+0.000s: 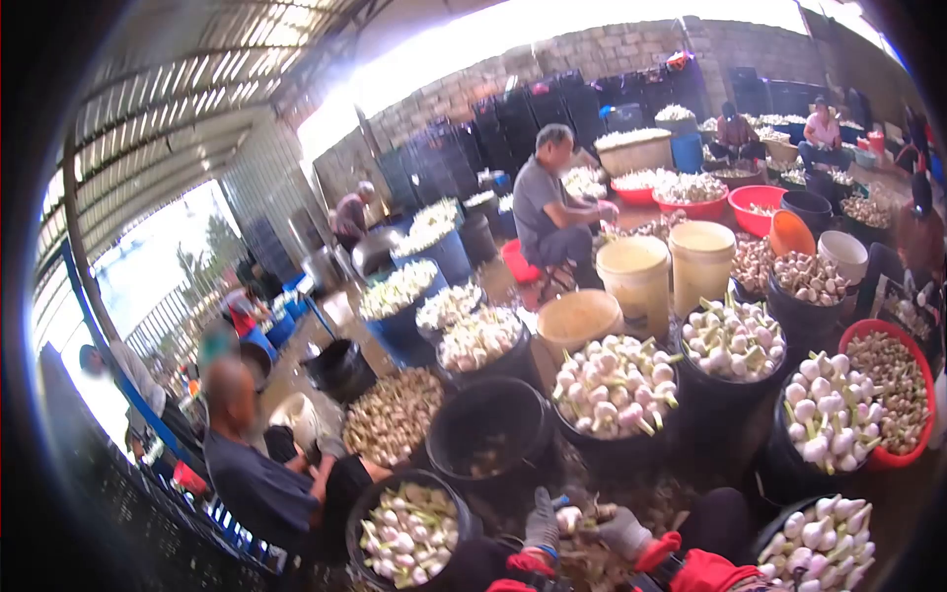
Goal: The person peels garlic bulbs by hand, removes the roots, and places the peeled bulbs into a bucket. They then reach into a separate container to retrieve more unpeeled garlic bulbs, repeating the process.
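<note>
Above littered floor (592, 570) | left hand (542, 521), right hand (624, 535) at garlic bulb (569, 520), grips unclear | black tub (472, 422) just beyond

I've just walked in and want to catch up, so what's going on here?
The gloved left hand and right hand are at a garlic bulb between them. Ahead, pale bulbs are heaped in a black tub; the wide tub to its left holds little. Further left, another person sits by a pile of browner bulbs.
</note>
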Available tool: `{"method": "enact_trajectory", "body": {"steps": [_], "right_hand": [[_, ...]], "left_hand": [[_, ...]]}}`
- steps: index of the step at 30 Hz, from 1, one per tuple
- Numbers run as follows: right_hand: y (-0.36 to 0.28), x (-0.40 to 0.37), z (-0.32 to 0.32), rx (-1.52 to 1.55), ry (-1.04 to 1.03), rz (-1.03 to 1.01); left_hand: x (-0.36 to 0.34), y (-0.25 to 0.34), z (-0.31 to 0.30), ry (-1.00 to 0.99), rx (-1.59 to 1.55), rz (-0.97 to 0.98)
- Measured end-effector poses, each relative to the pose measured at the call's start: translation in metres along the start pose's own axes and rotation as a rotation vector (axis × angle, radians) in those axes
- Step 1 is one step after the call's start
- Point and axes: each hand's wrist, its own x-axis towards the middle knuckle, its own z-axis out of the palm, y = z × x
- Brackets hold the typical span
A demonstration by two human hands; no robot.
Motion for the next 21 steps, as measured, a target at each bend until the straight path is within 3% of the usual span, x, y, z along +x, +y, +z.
{"method": "enact_trajectory", "body": {"steps": [1,3,4,5,6,7,10,11,12,13,15,16,17,19,21], "right_hand": [[-0.003,-0.002,0.002,0.019,-0.037,0.049],[-0.008,0.001,0.007,0.206,0.048,0.041],[-0.011,0.002,0.008,0.384,0.127,0.046],[-0.013,0.003,0.008,0.354,0.168,0.009],[-0.006,0.007,0.009,0.356,0.171,0.017],[-0.002,0.008,0.01,0.357,0.178,0.025],[-0.005,0.001,0.013,0.088,0.074,0.087],[0.004,0.003,0.012,0.134,0.016,0.131],[0.009,0.005,0.012,0.114,0.019,0.098],[0.01,0.007,0.011,0.094,0.022,0.059],[0.001,0.01,0.0,0.014,0.103,0.116],[-0.016,0.006,-0.002,0.128,0.102,0.078],[-0.019,0.009,-0.004,0.235,0.133,0.011],[-0.013,0.026,-0.023,0.208,0.253,-0.054],[-0.006,0.048,-0.041,0.217,0.295,-0.02]], "left_hand": [[-0.008,0.009,0.005,0.06,-0.114,-0.065],[-0.019,0.009,0.014,0.18,-0.354,0.054],[-0.025,0.002,0.017,0.146,-0.338,0.147],[-0.03,-0.009,0.017,0.115,-0.318,0.236],[-0.026,-0.032,0.014,0.018,-0.245,0.357],[-0.022,-0.039,0.01,-0.077,0.045,0.477],[-0.017,-0.056,0.012,0.05,0.233,0.643],[-0.041,-0.024,0.016,0.097,0.306,0.594],[-0.047,0.002,0.019,-0.07,0.02,0.3],[-0.046,0.004,0.014,-0.003,0.123,0.279],[-0.018,-0.027,0.001,-0.05,0.052,0.387],[-0.062,0.018,0.013,-0.098,-0.079,0.201],[-0.065,0.016,0.011,-0.101,-0.08,0.198],[-0.067,0.021,0.01,-0.439,-0.172,0.06],[-0.077,0.02,0.015,-0.423,-0.133,0.155]]}}
